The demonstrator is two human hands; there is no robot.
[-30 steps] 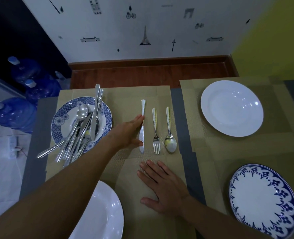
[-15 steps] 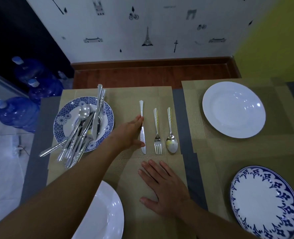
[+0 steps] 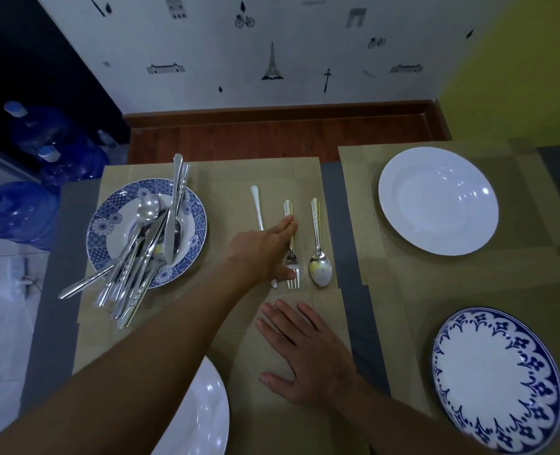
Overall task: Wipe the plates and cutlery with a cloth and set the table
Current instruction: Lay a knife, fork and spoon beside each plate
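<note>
Head view: the left hand (image 3: 262,254) reaches forward over a tan placemat (image 3: 226,178), fingers straight and together, gripping nothing. It lies across the knife (image 3: 257,206), hiding the middle of it; the handle end shows beyond the knuckles and the tip shows just under the thumb. Its fingertips (image 3: 290,222) touch the handle of the fork (image 3: 288,208), and the thumb sits against the fork's neck above the tines. The spoon (image 3: 320,272) lies just to the right of this hand, parallel to the fork, apart from it and untouched, near the mat's right edge.

The right hand (image 3: 308,356) rests flat, fingers spread, on a nearer placemat (image 3: 272,421), palm down, holding nothing. Its fingertips stop just short of the fork tines and the near edge of the far mat. The two hands are apart.

Left of the left hand, a patterned blue plate (image 3: 108,208) holds a loose pile of cutlery (image 3: 147,254); several handles stick out past its near rim and others past its far rim. Bare mat lies between that plate and the knife. Under the left forearm, a white plate (image 3: 206,405) sits at the near edge.

Right of both hands a grey strip of table (image 3: 332,205) divides the mats. Beyond it, forward and right of the right hand, stands a second white plate (image 3: 436,205); directly right of the right hand lies a blue-rimmed plate (image 3: 488,382), with open mat between the two plates.
</note>
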